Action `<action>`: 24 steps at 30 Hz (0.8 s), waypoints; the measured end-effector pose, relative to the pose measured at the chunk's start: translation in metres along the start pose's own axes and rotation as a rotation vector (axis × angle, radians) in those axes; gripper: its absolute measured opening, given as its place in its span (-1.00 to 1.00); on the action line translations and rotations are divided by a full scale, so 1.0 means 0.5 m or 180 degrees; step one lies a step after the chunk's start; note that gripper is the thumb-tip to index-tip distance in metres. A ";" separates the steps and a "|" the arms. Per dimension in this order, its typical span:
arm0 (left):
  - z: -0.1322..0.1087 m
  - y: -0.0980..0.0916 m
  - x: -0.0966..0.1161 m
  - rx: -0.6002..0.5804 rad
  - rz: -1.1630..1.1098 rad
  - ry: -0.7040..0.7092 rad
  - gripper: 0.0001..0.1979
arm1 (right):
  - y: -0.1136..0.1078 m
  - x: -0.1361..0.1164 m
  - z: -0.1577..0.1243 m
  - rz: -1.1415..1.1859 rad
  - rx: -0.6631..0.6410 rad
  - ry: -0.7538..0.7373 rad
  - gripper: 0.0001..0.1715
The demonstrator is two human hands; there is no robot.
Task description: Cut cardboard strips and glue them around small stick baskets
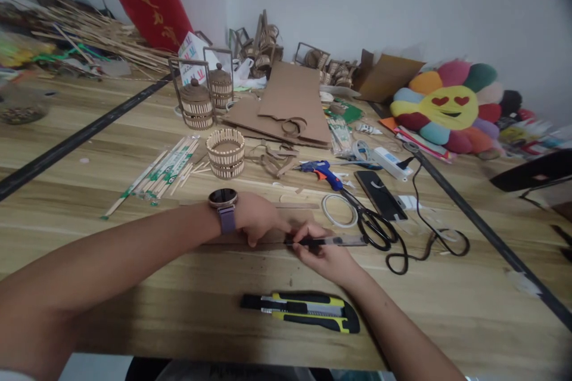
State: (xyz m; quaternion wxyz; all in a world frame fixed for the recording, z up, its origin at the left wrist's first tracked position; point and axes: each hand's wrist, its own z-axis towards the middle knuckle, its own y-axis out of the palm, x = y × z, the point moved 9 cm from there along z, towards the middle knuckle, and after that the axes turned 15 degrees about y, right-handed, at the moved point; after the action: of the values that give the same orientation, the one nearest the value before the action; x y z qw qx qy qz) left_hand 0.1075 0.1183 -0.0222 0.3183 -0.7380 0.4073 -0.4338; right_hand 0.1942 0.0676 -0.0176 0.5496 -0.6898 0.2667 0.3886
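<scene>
Left hand [257, 217], fingers bent, pins one brown strip [223, 241]; right hand [324, 253] grips one slim knife [342, 241]; one yellow-black cutter [304, 311] and one scissors [370, 223] lie nearby

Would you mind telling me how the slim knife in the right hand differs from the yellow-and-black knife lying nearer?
The slim utility knife is gripped in the right hand against a brown strip; the yellow-and-black utility knife lies untouched on the table. The slim one is thin and silvery-dark; the other is thicker and longer. Both lie roughly left to right.
</scene>
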 end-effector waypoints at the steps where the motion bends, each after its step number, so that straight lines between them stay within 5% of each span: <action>1: -0.001 0.006 0.004 -0.0230 0.0071 -0.0028 -0.04 | -0.005 -0.001 -0.001 -0.0059 0.0007 0.0003 -0.95; 3: -0.005 0.010 0.012 -0.0521 0.0182 -0.0055 0.01 | -0.019 0.001 -0.003 -0.0174 0.0029 0.0061 -0.96; 9: -0.008 0.011 0.017 -0.0618 0.0098 -0.0134 0.08 | -0.077 0.033 -0.009 -0.0365 -0.0021 0.0510 -0.93; 15: -0.006 0.005 0.021 -0.0413 0.0074 -0.0012 0.15 | -0.125 0.043 -0.019 -0.0418 0.0275 0.0641 -0.92; 24: -0.010 0.008 0.018 -0.0616 0.0095 -0.0169 -0.01 | -0.065 0.020 -0.013 -0.0363 -0.0076 0.0470 -0.92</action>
State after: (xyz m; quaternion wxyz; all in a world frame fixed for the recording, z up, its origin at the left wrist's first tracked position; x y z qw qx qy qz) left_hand 0.1043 0.1081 -0.0199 0.2626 -0.7704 0.4497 -0.3679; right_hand 0.2271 0.0704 -0.0074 0.5414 -0.7372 0.2621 0.3079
